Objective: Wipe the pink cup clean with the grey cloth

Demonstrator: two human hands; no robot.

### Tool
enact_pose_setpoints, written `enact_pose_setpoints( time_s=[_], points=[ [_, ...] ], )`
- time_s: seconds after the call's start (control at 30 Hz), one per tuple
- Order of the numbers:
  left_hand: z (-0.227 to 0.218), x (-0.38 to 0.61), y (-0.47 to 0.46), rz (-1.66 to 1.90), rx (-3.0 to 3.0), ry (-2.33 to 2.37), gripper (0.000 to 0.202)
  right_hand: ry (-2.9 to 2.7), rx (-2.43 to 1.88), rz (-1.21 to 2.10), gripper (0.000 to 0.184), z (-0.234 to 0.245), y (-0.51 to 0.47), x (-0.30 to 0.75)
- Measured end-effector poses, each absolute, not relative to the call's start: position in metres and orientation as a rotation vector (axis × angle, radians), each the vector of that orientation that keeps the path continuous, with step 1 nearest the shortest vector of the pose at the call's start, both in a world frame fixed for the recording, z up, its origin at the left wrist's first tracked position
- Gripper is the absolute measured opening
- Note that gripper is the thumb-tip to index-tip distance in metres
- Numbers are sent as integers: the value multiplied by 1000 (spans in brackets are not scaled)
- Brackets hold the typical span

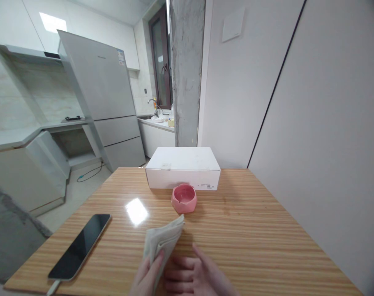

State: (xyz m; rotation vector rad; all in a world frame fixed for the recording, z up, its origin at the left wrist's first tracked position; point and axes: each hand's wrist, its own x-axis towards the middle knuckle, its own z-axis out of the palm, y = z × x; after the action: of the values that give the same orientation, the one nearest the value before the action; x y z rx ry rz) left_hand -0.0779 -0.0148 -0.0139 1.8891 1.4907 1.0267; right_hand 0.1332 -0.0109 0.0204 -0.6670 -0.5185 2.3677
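Note:
A folded pale grey-green cloth (pixel 164 238) is pinched in my left hand (pixel 148 273), thumb on its near face, the cloth standing tilted above the wooden table (pixel 251 230). Close by on the right, my right hand (pixel 197 275) holds nothing; its palm is turned toward the cloth and its fingers are stretched out and apart. Beyond the cloth's upper corner sits a pink ashtray (pixel 184 204) with a faceted outside and a round hollow. The lower parts of both hands run out of the picture.
Behind the ashtray lies a white box (pixel 183 160) at the table's far edge. A black-screened phone (pixel 80 246) with a white cable (pixel 54 287) plugged in lies at the left. A white wall (pixel 328 144) borders the right side; a fridge (pixel 103 82) stands in the kitchen beyond.

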Motion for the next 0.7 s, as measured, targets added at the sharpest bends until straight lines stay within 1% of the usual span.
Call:
enact_pose_setpoints(
  time_s=[0.03, 0.1, 0.2, 0.27, 0.33, 0.47, 0.53, 0.63, 0.7],
  points=[
    [-14, -61, -8, 1012, 1971, 1402, 43, -498, -583, 2352, 71, 25, -7, 131],
    [-14, -29, 1, 993, 2342, 1124, 43, -461, -528, 2275, 65, 30, 2, 133],
    [-15, 4, 6, 1022, 2880, 781, 46, -386, -653, 2155, 58, 29, 9, 147],
    [-14, 15, 5, 1034, 3091, 761, 45, -343, -749, 2085, 55, 24, 10, 159],
    [-15, 22, 4, 1071, 3201, 851, 44, -319, -816, 2013, 50, 18, 9, 168],
    [-27, 37, 2, 1189, 3265, 1027, 44, -279, -868, 1941, 35, 8, 7, 177],
    [-35, 45, 0, 1256, 3234, 1081, 44, -231, -903, 1953, 31, 10, 9, 177],
    [-30, 46, -2, 1243, 3082, 939, 45, -141, -981, 2001, 29, 19, 12, 177],
    [-10, 37, 4, 1113, 2802, 760, 41, -128, -998, 1975, 27, 24, 12, 181]
  ],
)
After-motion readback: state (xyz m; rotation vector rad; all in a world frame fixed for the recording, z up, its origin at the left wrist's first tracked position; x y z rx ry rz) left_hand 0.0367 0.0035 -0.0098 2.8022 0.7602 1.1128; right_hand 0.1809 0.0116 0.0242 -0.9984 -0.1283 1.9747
